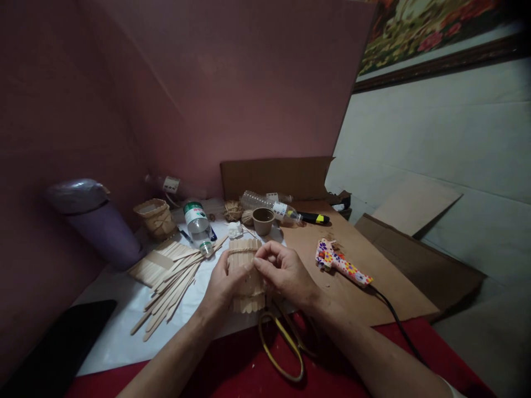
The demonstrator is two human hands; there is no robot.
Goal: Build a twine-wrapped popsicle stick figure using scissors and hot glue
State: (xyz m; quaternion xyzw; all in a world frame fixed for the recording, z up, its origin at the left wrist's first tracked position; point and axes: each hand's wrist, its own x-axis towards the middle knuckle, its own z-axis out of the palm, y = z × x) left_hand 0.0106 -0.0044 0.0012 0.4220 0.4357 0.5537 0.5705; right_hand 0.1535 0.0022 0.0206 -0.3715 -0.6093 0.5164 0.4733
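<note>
L hand (pixel 223 283) clasping stick cylinder (pixel 249 286), R hand (pixel 289 272) pinching twine (pixel 241 251) w/ fingers; cylinder prob. feeling light, stiff; sides best for gripping.

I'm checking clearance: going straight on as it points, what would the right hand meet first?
Probably the stick-covered piece, close ahead of the right hand; whether they touch is unclear.

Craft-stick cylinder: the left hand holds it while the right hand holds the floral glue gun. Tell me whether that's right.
Wrong about the right hand: the head view shows it at the upper twine band, while the floral glue gun lies untouched on the brown cardboard. The left hand does hold the craft-stick cylinder.
</note>
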